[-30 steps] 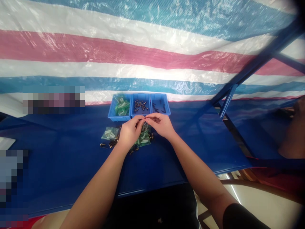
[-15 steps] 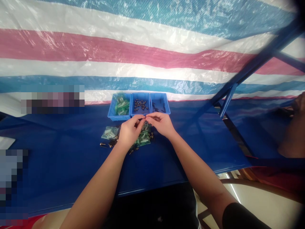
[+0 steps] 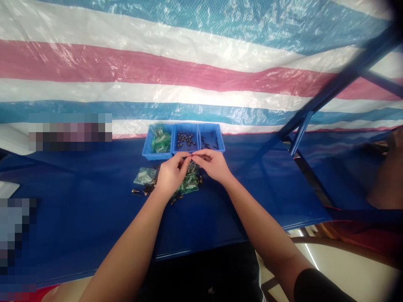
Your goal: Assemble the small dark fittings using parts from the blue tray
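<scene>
My left hand and my right hand meet fingertip to fingertip just in front of the blue bins. Both are closed in a pinch; whatever sits between the fingertips is too small to make out. Below them lies a pile of small green bags with pale pieces inside, mixed with dark metal parts. Another clear-green bag rests left of my left hand, and a loose screw-like part lies further left. My left hand hides part of the pile.
Three blue bins stand in a row: the left bin holds green bags, the middle bin small dark screw-like parts, the right bin thin dark pieces. A blue metal frame rises at right. Another person's arm shows at far right.
Hardly anything differs. My hands stay pinched together in the same place, and the whole view has shifted very slightly.
</scene>
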The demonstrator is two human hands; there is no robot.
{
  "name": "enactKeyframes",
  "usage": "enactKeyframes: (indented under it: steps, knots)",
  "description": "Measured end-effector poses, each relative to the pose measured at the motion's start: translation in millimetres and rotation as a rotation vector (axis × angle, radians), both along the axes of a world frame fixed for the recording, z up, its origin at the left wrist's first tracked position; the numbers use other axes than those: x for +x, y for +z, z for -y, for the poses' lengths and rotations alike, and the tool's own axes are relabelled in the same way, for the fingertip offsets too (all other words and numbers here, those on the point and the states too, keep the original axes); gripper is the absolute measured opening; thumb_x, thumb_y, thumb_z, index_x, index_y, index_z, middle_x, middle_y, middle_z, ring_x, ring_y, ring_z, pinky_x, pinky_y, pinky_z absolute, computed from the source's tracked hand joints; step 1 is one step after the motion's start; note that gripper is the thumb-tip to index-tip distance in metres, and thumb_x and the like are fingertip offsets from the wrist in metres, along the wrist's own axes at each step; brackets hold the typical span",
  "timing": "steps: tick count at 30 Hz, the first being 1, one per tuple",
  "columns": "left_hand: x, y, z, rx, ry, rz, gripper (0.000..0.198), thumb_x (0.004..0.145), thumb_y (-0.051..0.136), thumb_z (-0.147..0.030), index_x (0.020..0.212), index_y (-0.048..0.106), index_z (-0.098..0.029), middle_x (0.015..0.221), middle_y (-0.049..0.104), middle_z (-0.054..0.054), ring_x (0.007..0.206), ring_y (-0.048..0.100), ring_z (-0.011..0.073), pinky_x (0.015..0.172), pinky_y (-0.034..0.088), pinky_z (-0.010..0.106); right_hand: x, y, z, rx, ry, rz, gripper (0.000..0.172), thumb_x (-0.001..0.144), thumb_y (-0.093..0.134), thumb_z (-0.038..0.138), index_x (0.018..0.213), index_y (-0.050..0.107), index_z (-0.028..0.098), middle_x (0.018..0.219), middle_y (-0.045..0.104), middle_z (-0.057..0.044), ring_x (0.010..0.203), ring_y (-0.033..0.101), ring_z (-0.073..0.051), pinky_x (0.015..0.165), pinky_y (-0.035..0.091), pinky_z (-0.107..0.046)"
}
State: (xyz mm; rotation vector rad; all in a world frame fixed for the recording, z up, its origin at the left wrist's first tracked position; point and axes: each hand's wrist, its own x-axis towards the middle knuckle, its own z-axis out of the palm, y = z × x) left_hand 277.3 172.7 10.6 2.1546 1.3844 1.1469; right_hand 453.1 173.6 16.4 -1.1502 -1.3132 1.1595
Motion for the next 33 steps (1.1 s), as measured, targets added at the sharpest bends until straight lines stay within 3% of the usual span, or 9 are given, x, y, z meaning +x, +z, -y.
enactKeyframes:
  steps: [5,16,20,27,33]
  knots:
    - [-0.4,-2.3,-1.0,0.03,-0.029,0.014,0.022,0.096,0.058,-0.034,0.108,0.069,-0.02,0.062,0.054,-0.005,0.055,0.05,0.0081,0.059,0.04,0.019,1.4,-2.3,-0.9,0.018,0.011,0.016,0.029,0.079,0.075,0.042,0.094,0.077,0.017,0.09,0.077,-0.006,0.077,0.07,-0.017,0.074,0.057,-0.031]
    - [-1.7,-3.4,-2.2,0.014,-0.018,-0.023,0.025,0.099,0.054,-0.037,0.108,0.071,-0.021,0.087,0.073,0.001,0.069,0.063,0.0114,0.068,0.045,0.021,0.3,-1.5,-1.1,-0.007,0.01,0.008,0.028,0.079,0.075,0.043,0.093,0.078,0.018,0.089,0.078,-0.005,0.08,0.071,-0.018,0.076,0.059,-0.032]
    - [-1.6,-3.6,-2.0,-0.02,0.006,-0.038,0.028,0.099,0.053,-0.04,0.11,0.07,-0.021,0.074,0.069,-0.001,0.061,0.06,0.0114,0.062,0.042,0.021,-0.9,-2.0,0.6,0.07,-0.004,0.025,0.027,0.079,0.076,0.039,0.097,0.077,0.02,0.093,0.078,-0.006,0.083,0.072,-0.019,0.079,0.059,-0.034]
    - [-2.0,-6.2,-3.5,-0.016,-0.036,-0.031,0.028,0.097,0.055,-0.037,0.112,0.07,-0.019,0.066,0.061,-0.003,0.057,0.054,0.0107,0.059,0.04,0.021,0.1,-0.7,3.9,0.318,-0.001,0.225,0.019,0.086,0.071,0.03,0.103,0.077,0.024,0.092,0.073,-0.005,0.076,0.066,-0.015,0.068,0.055,-0.03]
    - [-2.2,-6.0,-3.6,-0.041,-0.051,-0.043,0.028,0.097,0.054,-0.037,0.113,0.068,-0.019,0.067,0.062,-0.003,0.056,0.055,0.0106,0.058,0.04,0.021,0.1,-0.7,4.0,0.33,0.005,0.235,0.019,0.086,0.07,0.025,0.103,0.076,0.023,0.092,0.071,-0.004,0.078,0.066,-0.015,0.069,0.056,-0.03]
